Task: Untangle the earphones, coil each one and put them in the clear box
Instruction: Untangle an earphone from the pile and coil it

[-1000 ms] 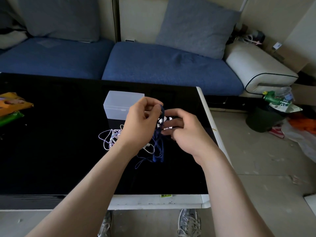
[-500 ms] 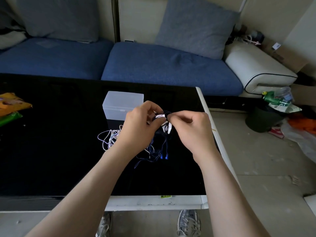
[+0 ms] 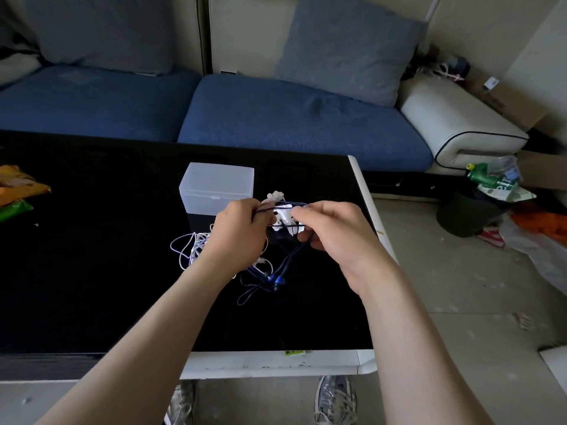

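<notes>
Both hands, left (image 3: 242, 228) and right (image 3: 334, 231), pinch a dark blue earphone cord (image 3: 280, 207) stretched roughly left-right above the black glossy bench (image 3: 92, 271), before the shut translucent plastic box (image 3: 217, 188). White tangled earphones (image 3: 190, 246) lie beneath.

Home living room, blue sofa (image 3: 291, 118) with grey cushions (image 3: 346, 47), black coffee table (image 3: 92, 271), floor clutter (image 3: 521, 216)

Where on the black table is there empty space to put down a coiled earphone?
Bare patches: between the snack packets and the clear box, and along the near white edge. Crowded: the earphone tangle beneath both hands.
</notes>
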